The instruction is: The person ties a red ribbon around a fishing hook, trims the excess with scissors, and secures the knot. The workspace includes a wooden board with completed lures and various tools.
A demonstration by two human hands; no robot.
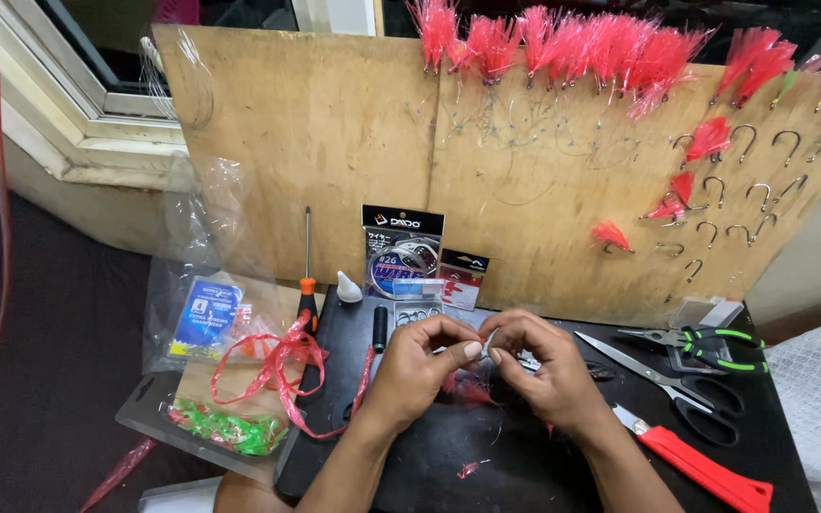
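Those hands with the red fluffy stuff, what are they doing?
A person's left hand and right hand meet over a black mat, pinching something tiny between the fingertips, with red fibres just beneath. Scissors, green-handled pliers and a red knife lie to the right. Finished red-tufted hooks hang on the wooden board behind.

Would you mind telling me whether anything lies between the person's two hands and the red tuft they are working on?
Nothing visible does: the left hand and right hand meet fingertip to fingertip directly over the red tuft above the black mat.
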